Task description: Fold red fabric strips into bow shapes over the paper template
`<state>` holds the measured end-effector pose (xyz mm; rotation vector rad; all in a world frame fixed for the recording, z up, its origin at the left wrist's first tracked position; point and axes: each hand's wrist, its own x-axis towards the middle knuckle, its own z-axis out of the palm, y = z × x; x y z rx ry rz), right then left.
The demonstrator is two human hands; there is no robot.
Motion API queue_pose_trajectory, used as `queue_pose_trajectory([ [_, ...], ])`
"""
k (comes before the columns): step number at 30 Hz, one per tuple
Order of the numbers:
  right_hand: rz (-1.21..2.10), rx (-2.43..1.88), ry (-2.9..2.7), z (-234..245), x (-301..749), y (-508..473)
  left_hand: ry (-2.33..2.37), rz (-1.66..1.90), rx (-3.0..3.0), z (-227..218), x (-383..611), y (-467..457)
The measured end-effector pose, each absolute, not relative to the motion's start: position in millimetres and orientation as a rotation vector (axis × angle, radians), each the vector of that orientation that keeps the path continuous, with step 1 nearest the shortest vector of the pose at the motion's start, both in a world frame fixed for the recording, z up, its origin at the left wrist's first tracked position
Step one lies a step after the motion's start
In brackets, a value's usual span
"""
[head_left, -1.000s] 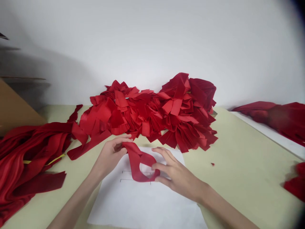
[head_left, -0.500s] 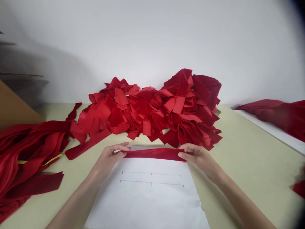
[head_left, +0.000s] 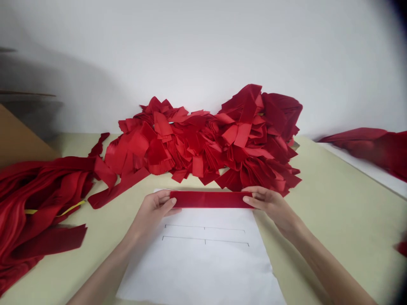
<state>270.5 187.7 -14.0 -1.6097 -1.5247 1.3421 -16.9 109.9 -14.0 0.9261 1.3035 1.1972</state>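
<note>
I'm looking through the head-worn camera, which faces forward and down at the left hand [head_left: 152,216] and right hand [head_left: 270,207] from close above. The worktop [head_left: 333,212] fills the lower frame, with the white wall [head_left: 203,46] behind.

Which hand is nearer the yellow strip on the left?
Left. The left hand sits right of the yellow strip; the right hand lies farther right, beyond the red band.

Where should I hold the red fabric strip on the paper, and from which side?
Grip the red fabric strip at its two short ends, coming from the near side, as your left hand and right hand do now. It lies straight and flat along the far edge of the white paper, so end grips likely keep it taut and leave its length uncovered.
</note>
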Motion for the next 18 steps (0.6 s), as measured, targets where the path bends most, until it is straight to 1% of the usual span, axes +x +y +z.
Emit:
queue_pose_trajectory([
  [18, 1.300, -1.600, -1.501, -11.5, 271.2, 188.2, 1.313, 1.173, 0.946, -13.2, -14.8, 108.4],
])
